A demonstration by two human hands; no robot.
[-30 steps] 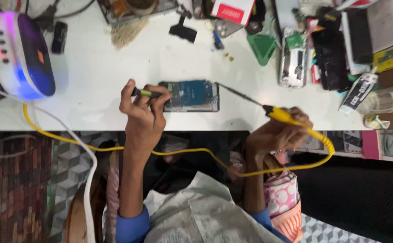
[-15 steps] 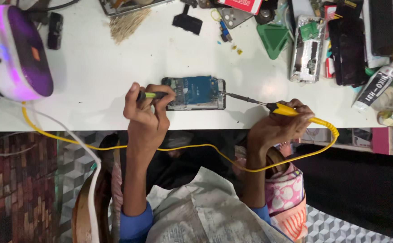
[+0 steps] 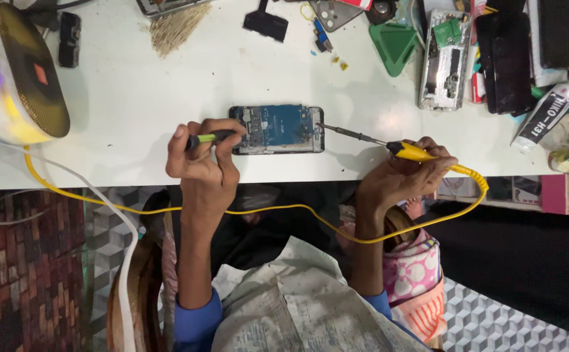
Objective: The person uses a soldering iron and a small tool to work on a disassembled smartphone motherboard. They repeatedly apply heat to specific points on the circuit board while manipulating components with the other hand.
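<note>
Working over an opened phone (image 3: 277, 129) that lies flat on a white bench (image 3: 134, 104), a person sits with both hands raised to the bench's near edge, seen from the head camera looking down.

The left hand (image 3: 200, 166) has its grip closed around a small green-and-black tool (image 3: 209, 138), thumb and fingers wrapped tight, the tool's far end lying at the phone's left edge. The phone sits just right of that grip, back cover off, a blue board showing inside its dark frame.

The right hand (image 3: 402, 179) has its grip closed on the yellow handle of a soldering iron (image 3: 369, 140). The thin metal shaft runs left from the grip, and its tip meets the phone's upper right corner. A yellow cord (image 3: 284, 208) leaves the handle behind the right grip, loops below the bench edge, passes under both wrists and rises again at far left.

Far left of the left grip stands a rounded white speaker (image 3: 17, 78) with a gold mesh face. Beyond that grip, toward the far side of the bench, lie a straw-coloured brush (image 3: 174, 29) and a black part (image 3: 265, 23). Beyond the right grip sit a green triangular pick (image 3: 395, 45), a second stripped phone (image 3: 444, 58) and dark phone cases (image 3: 512, 52). A black-and-white tube (image 3: 548, 114) lies right of the right grip.

Blue cuffs (image 3: 196, 319) and pale printed cloth fill the lower frame.
</note>
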